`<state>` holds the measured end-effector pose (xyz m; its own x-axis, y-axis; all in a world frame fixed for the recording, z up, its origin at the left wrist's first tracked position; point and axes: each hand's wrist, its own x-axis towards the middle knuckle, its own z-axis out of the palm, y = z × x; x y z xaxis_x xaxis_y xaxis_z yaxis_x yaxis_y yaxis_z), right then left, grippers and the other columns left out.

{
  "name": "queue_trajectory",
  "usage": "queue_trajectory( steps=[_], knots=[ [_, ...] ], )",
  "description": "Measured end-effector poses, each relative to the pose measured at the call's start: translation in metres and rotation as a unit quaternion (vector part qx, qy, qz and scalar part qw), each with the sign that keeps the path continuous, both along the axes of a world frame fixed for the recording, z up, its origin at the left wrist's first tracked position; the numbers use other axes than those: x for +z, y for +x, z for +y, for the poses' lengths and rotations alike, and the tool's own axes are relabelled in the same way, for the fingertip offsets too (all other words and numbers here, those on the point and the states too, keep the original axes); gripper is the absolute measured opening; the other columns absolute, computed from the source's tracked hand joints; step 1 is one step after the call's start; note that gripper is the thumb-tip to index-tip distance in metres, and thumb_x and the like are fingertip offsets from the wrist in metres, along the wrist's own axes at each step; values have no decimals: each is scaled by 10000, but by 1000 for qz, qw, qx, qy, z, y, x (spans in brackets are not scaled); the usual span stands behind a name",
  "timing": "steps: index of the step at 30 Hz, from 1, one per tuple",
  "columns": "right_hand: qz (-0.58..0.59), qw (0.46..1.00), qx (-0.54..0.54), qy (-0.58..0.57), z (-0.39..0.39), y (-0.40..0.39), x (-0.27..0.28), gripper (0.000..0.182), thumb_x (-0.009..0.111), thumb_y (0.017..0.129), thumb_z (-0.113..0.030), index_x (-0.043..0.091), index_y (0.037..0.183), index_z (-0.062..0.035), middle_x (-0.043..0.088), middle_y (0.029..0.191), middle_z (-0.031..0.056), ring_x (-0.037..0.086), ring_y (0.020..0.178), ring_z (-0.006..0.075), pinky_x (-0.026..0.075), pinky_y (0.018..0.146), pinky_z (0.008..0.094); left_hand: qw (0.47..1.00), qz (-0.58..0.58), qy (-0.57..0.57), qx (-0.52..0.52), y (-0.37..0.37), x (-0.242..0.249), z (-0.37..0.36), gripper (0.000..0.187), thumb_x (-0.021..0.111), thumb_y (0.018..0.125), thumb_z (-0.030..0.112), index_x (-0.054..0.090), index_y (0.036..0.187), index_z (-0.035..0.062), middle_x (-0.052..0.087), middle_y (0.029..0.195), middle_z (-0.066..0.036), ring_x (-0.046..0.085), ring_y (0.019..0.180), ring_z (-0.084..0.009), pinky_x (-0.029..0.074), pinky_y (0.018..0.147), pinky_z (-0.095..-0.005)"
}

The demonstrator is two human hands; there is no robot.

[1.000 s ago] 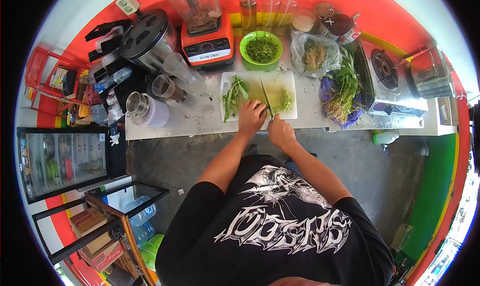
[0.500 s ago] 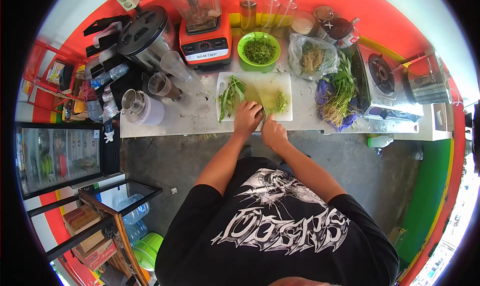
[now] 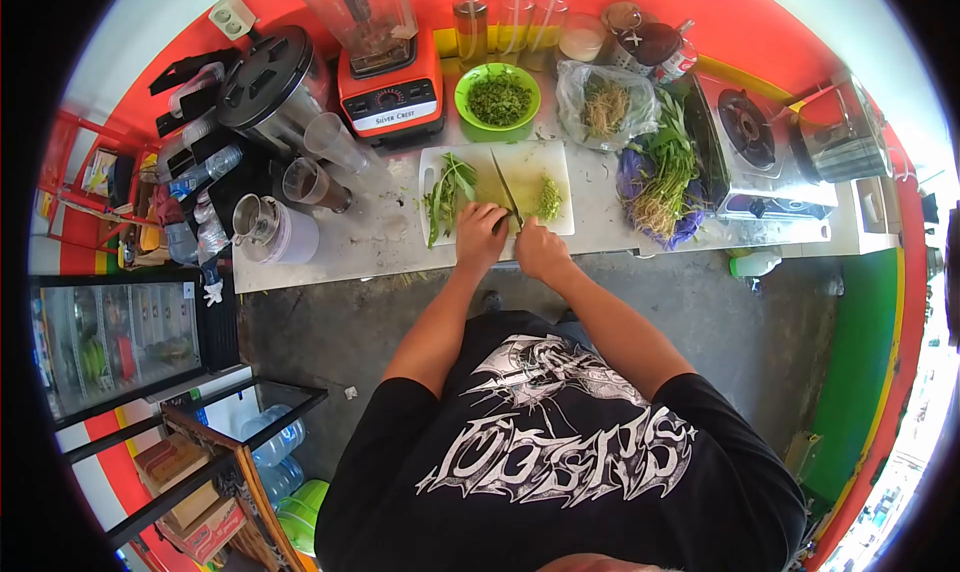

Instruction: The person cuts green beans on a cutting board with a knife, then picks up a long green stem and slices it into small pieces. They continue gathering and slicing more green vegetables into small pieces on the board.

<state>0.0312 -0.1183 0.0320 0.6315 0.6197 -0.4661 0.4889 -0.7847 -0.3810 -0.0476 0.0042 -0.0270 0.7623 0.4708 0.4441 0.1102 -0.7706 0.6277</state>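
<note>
My right hand (image 3: 542,250) is wrapped round the handle of a knife (image 3: 504,180), whose blade points away over the white cutting board (image 3: 552,156). Just left of the blade, my left hand (image 3: 480,234) has its fingers bent together on the board; what they hold is too small to make out. Long green leaves (image 3: 452,194) lie on the board's left part, beside my left hand. A small heap of chopped greens (image 3: 549,199) sits right of the knife. Behind the board is a green bowl (image 3: 497,97) filled with chopped herbs.
A red blender (image 3: 390,97), a plastic jug (image 3: 316,186) and a metal canister (image 3: 275,229) stand to the left. On the right are a plastic bag (image 3: 607,107) with roots, a bunch of greens (image 3: 668,187) and a gas stove (image 3: 745,137). Pump bottles (image 3: 515,22) line the back.
The view has shifted, so the counter appears further left. The knife blade is now seen more broadly, angled up and left. Both hands remain close together at the board's front edge.
</note>
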Motion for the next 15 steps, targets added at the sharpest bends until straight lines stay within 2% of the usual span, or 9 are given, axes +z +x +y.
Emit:
queue_trajectory(
  steps=[5,9,11,15],
  knots=[
    [8,1000,-12,-5,-5,-15,-2,310,489,989,-206,479,1134,68,675,1077,335,664,1039,488,521,922,537,1000,13,-12,7,1,-3,4,149,743,826,140,735,959,72,696,1012,-48,593,1013,-276,415,874,-419],
    [-6,1000,-5,-5,3,-4,-4,302,489,991,-198,480,1135,67,677,1090,325,665,1040,488,520,932,528,1000,21,14,3,-1,-6,6,148,751,821,157,748,952,87,677,1018,-26,579,1034,-268,407,878,-417],
    [1,999,39,-16,7,6,6,287,493,990,-181,471,1145,60,675,1108,323,662,1058,483,521,935,526,1000,17,20,1,-2,-5,6,147,754,820,165,751,947,91,669,1018,-19,576,1037,-263,404,877,-412],
    [4,999,27,-40,7,-2,9,270,512,981,-165,466,1139,49,676,1113,317,663,1077,465,528,928,518,998,15,58,-4,-6,3,8,138,752,813,154,752,938,97,658,1018,-11,570,1011,-254,407,867,-409]
  ],
)
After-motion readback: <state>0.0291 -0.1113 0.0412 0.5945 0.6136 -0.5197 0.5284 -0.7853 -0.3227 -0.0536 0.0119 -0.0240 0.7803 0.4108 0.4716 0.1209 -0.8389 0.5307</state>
